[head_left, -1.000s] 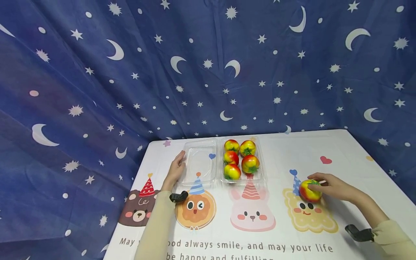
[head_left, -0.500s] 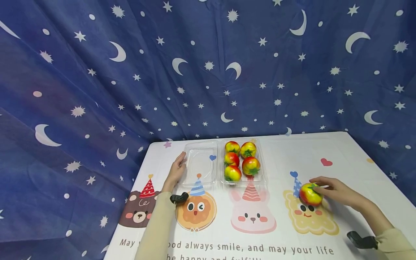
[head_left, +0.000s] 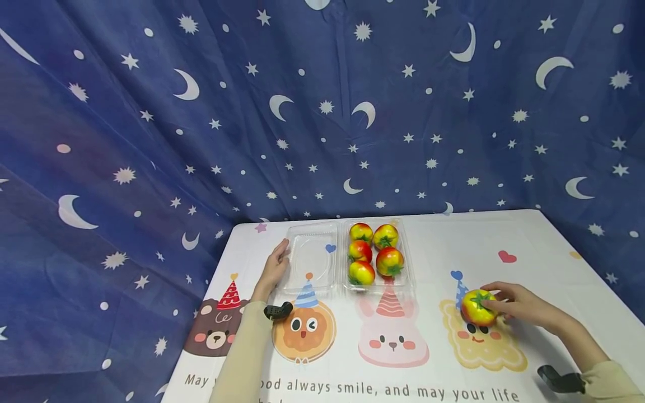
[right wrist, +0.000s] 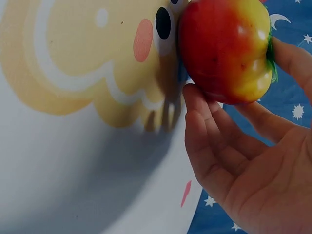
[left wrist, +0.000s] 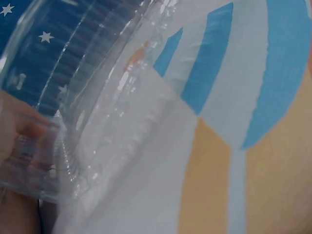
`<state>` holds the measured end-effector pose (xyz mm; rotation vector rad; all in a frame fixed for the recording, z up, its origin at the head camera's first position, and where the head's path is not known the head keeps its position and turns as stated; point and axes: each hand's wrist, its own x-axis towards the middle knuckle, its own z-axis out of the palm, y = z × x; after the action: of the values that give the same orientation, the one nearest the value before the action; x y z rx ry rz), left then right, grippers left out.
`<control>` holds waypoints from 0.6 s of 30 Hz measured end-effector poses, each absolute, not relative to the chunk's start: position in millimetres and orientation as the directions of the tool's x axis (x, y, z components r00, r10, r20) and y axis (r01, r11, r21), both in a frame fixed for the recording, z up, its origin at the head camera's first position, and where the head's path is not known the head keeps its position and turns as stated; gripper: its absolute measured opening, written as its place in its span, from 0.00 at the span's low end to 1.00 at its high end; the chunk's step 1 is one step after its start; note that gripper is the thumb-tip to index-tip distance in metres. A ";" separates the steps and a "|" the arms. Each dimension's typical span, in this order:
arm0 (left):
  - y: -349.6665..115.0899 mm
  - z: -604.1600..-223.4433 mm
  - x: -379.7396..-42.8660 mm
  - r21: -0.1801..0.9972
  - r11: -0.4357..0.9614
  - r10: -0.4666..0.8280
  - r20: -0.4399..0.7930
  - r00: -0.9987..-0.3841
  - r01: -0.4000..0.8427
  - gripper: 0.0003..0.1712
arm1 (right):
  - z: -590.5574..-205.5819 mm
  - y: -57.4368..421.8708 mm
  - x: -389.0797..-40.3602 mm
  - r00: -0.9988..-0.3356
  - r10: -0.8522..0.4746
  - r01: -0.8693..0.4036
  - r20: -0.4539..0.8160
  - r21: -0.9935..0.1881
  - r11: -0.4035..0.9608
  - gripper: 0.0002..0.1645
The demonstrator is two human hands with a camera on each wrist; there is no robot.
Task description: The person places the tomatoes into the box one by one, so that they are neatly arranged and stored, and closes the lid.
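My right hand [head_left: 524, 305] holds a round red-and-yellow tomato-like fruit [head_left: 476, 309] over the printed biscuit face. In the right wrist view, the thumb meets the green calyx of the fruit [right wrist: 229, 48], and the other fingers reach round its lower side. At the left, my left hand [head_left: 274, 270] lies along the outer edge of a clear plastic lid [head_left: 312, 260]. Through the plastic, part of that hand [left wrist: 22, 124] shows in the left wrist view. Joined to the lid is a clear tray [head_left: 410, 282] with several similar fruits [head_left: 390, 262] in two columns.
A white tablecloth [head_left: 453, 240] with cartoon faces and lettering covers the table. Behind and to the left hangs a blue curtain [head_left: 322, 129] with moons and stars. Each wrist wears a black device, one by the left sleeve [head_left: 279, 310], one by the right [head_left: 559, 379].
The fruit under my right hand has turned, so its green calyx faces further upward. My left hand stays by the lid. The whole head view has shifted slightly downward.
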<state>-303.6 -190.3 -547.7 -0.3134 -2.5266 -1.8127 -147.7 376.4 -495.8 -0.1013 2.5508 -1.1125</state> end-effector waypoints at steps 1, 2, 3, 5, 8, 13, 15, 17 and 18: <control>-189.6 -543.3 -301.1 0.937 0.302 0.160 0.129 -0.979 0.173 0.32 | -496.3 375.9 -147.8 -0.935 -0.205 0.072 -0.289 -0.721 0.689 0.34; -188.9 -538.9 -298.6 0.938 0.302 0.166 0.126 -0.978 0.172 0.32 | -496.6 375.1 -147.7 -0.936 -0.206 0.069 -0.286 -0.721 0.689 0.34; -188.2 -535.0 -296.2 0.936 0.306 0.171 0.123 -0.978 0.171 0.32 | -496.8 374.1 -147.7 -0.937 -0.206 0.066 -0.282 -0.722 0.689 0.34; -187.0 -529.8 -292.8 0.930 0.324 0.180 0.119 -0.977 0.173 0.32 | -496.8 371.5 -147.8 -0.941 -0.205 0.056 -0.269 -0.720 0.692 0.34; -185.7 -526.4 -290.6 0.928 0.331 0.182 0.117 -0.976 0.173 0.31 | -496.5 366.1 -148.9 -0.949 -0.196 0.033 -0.245 -0.700 0.714 0.33; -185.8 -526.4 -290.2 0.928 0.330 0.170 0.119 -0.978 0.170 0.31 | -496.6 356.1 -155.1 -0.967 -0.191 -0.034 -0.168 -0.661 0.750 0.30; -186.2 -526.9 -290.2 0.927 0.334 0.168 0.122 -0.978 0.173 0.31 | -496.2 351.8 -158.8 -0.973 -0.189 -0.058 -0.131 -0.657 0.751 0.29; -186.8 -527.3 -290.3 0.926 0.332 0.166 0.127 -0.978 0.177 0.32 | -494.5 346.7 -163.1 -0.978 -0.184 -0.079 -0.093 -0.656 0.751 0.29; -187.2 -527.3 -290.2 0.926 0.332 0.165 0.128 -0.978 0.177 0.32 | -492.9 344.2 -165.7 -0.980 -0.187 -0.098 -0.067 -0.655 0.749 0.29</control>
<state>-290.2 -187.2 -527.3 -0.3287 -2.5548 -1.7795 -165.7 344.2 -492.9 -0.2308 2.8171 -1.0442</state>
